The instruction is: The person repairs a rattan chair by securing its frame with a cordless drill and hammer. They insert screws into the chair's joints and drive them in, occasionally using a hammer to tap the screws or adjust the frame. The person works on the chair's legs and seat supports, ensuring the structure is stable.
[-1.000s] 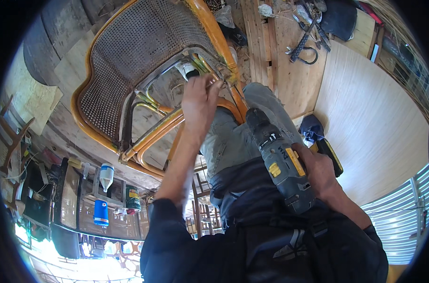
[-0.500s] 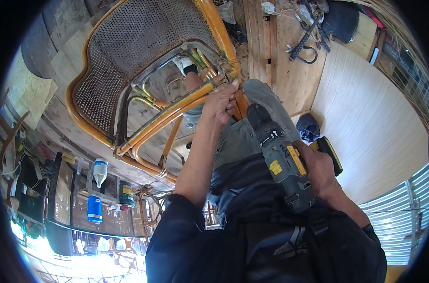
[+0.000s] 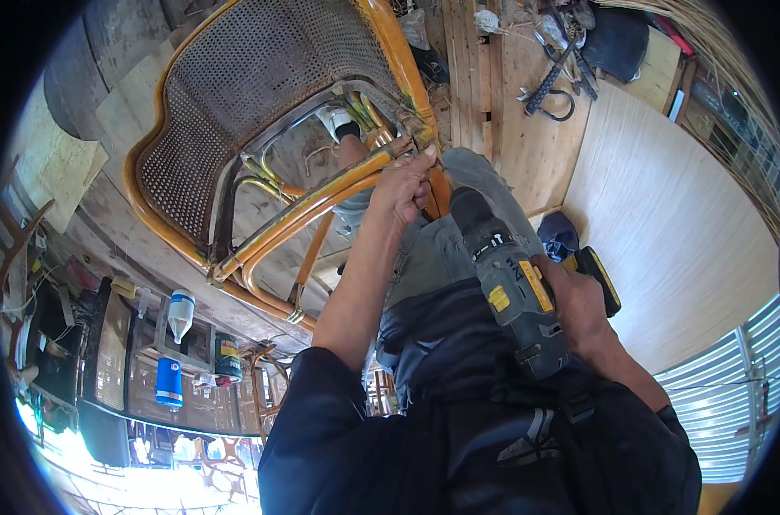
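A rattan chair [image 3: 173, 129] with a woven cane panel and orange-brown pole frame lies tipped over at the upper left, against my legs. My left hand [image 3: 402, 187] is closed at the frame's corner joint, thumb and forefinger pinched together beside the poles. Whatever is between those fingers is too small to make out. In my right hand [image 3: 576, 300] is a cordless drill [image 3: 514, 287], grey-black with yellow parts, gripped by its handle. Its chuck points up toward the chair corner, a short way from my left hand. No bit can be made out clearly.
Pliers and other hand tools [image 3: 551, 77] lie on planks at the upper right. A large pale wood sheet [image 3: 664, 223] spans the right side, with a dark cloth-like item [image 3: 559, 233] at its edge. Bottles and a blue can [image 3: 169, 381] stand at the lower left.
The drill has shifted very slightly up and left in the view. My left hand stays at the chair joint, and the chair stays nearly in place.
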### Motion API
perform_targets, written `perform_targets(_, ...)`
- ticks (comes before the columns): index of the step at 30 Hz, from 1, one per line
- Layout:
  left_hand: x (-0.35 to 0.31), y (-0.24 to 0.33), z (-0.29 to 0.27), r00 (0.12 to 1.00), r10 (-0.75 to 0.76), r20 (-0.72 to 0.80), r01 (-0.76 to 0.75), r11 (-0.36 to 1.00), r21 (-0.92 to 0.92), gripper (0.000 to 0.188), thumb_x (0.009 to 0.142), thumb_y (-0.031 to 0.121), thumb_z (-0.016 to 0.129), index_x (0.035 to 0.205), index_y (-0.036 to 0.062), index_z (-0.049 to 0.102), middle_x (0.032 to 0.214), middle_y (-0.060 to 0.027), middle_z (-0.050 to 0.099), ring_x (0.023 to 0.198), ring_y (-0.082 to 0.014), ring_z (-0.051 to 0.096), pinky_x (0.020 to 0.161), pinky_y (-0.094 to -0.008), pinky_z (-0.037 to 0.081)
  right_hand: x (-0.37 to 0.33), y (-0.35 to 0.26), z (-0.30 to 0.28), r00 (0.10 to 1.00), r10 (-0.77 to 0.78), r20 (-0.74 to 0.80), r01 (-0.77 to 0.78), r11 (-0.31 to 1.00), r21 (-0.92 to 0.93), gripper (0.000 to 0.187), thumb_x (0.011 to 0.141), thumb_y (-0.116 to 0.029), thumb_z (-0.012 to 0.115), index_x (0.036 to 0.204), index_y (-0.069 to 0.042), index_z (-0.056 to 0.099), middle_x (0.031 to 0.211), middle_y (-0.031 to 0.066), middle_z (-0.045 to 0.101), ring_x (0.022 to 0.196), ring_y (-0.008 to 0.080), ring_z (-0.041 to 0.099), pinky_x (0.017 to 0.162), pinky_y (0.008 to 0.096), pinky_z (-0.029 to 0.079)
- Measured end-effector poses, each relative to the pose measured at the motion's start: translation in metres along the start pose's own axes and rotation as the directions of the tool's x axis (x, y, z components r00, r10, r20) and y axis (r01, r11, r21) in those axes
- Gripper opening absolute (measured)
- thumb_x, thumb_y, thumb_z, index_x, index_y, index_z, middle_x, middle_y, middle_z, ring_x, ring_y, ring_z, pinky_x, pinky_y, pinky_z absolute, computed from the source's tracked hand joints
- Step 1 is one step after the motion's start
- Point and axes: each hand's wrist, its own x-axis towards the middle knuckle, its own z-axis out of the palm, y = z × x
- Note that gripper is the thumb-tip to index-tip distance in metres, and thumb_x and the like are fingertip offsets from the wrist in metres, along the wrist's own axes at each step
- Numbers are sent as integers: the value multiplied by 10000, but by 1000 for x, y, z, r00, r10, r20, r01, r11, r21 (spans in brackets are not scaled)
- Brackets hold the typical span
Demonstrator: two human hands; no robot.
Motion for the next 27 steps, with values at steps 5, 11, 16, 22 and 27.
perform_targets(5,-2,-3,3,996,41,-84,-33,995,93,322,835,414,644,726,147,502,567,73,383,411,-35,318,359,-203,224,1,1,2,1000,11,-5,-11,1000,4,390,740,-39,580,1126,-33,526,874,190,629,778,361,622,667,434,494)
perform_targets(11,-34,-50,1,991,-61,-119,32,973,-231,488,837,594,524,770,111,537,574,59,405,430,-83,351,395,-240,272,2,-4,1,999,48,26,-48,999,15,399,749,-49,577,1144,-54,520,888,189,632,808,357,622,699,432,493)
perform_targets(16,-156,-52,49,960,-62,273,162,918,-362,629,862,599,477,1121,26,502,917,-60,574,849,-137,528,729,-274,426,4,-13,-4,998,43,56,-39,997,-70,418,766,-89,595,1171,-34,511,842,207,633,753,363,627,655,415,489)
perform_targets(22,-162,-55,90,986,-46,161,86,964,-250,594,872,536,505,1115,-5,519,951,-74,593,902,-134,549,808,-284,436,-1,-4,5,1000,12,-6,-12,1000,-12,382,797,-95,547,1171,-32,504,812,213,623,735,370,619,645,426,482)
perform_targets(27,-159,-53,93,989,-91,119,119,959,-257,481,881,460,515,983,-6,582,880,-67,613,797,-134,568,773,-274,443,2,-7,-2,997,45,57,-45,999,4,374,798,-87,538,1165,-26,493,791,206,619,735,370,618,639,434,477)
